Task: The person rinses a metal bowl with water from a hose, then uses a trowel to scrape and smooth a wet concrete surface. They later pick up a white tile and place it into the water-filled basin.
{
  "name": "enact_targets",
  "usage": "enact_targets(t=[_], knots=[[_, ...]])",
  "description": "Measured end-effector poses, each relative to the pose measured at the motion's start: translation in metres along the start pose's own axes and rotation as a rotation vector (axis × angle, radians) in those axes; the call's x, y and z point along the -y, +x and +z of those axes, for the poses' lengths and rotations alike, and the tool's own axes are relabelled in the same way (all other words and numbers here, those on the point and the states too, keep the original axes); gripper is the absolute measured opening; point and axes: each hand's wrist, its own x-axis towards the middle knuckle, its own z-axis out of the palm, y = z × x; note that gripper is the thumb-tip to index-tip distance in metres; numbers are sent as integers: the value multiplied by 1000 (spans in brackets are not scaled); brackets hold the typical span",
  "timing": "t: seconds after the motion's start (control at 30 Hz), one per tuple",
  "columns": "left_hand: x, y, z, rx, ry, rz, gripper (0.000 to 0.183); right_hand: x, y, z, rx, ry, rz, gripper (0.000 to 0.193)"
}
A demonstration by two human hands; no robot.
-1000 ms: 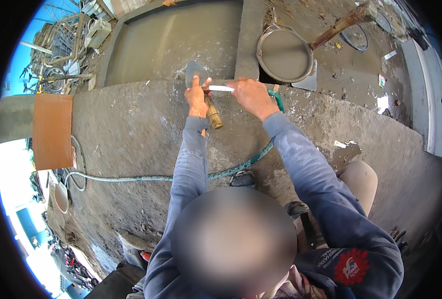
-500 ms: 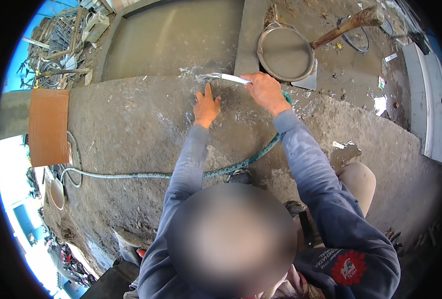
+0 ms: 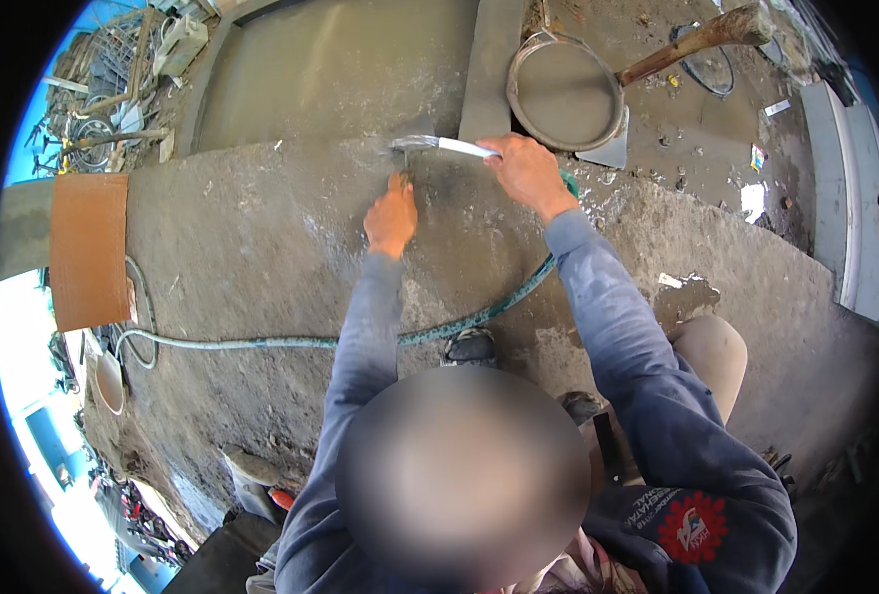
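Note:
My right hand (image 3: 530,178) is closed round the white handle of a tool (image 3: 467,148). Its shiny grey metal end points left, over the wet concrete edge at the near side of a basin; I cannot make out its exact kind. Just below that end is my left hand (image 3: 393,218), its fingers curled together and pointing forward. Something thin and dark shows at its fingertips, too small to name. A green hose (image 3: 479,316) curves across the wet slab and passes out of sight beside my right hand.
Murky water fills the concrete basin (image 3: 335,74). Right of it stand a round pan (image 3: 566,96) of grey liquid and a wooden-handled tool (image 3: 692,51). A brown board (image 3: 90,252) lies at left, white panels (image 3: 835,188) at far right. My shoe (image 3: 469,346) is near the hose.
My left hand has drawn back slightly and left, and its spread fingers have curled together. The metal end of the white-handled tool has shifted slightly; my right hand keeps its hold.

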Motion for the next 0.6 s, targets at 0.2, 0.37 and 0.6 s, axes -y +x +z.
enact_targets(t=[0.2, 0.37, 0.6], knots=[[17, -17, -35, 387, -1161, -210, 46, -7, 1, -6, -59, 38, 16, 25], [32, -43, -18, 454, -1866, -272, 34, -13, -1, -8, -33, 39, -11, 27], [15, -57, 5, 220, -1121, -266, 49, -18, 0, 2, -1, -45, -45, 27]])
